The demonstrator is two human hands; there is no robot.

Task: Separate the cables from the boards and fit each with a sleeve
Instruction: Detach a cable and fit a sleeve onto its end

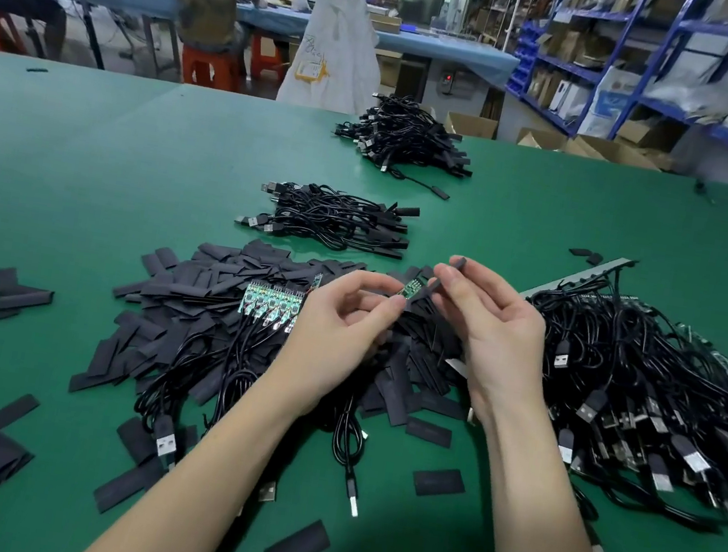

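above the sleeve pile (pixel 216 301) | left hand (pixel 335 328) pinches small board (pixel 411 289), long axis up-right | right hand (pixel 493 328) pinches sleeve (pixel 446 275), same slant

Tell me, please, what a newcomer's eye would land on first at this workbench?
Probably the two hands at centre: the left hand pinches a small green board while the right hand holds a black sleeve against it. Beneath them sprawls a heap of flat black sleeves on the green table, with a tangled mass of black USB cables to the right.
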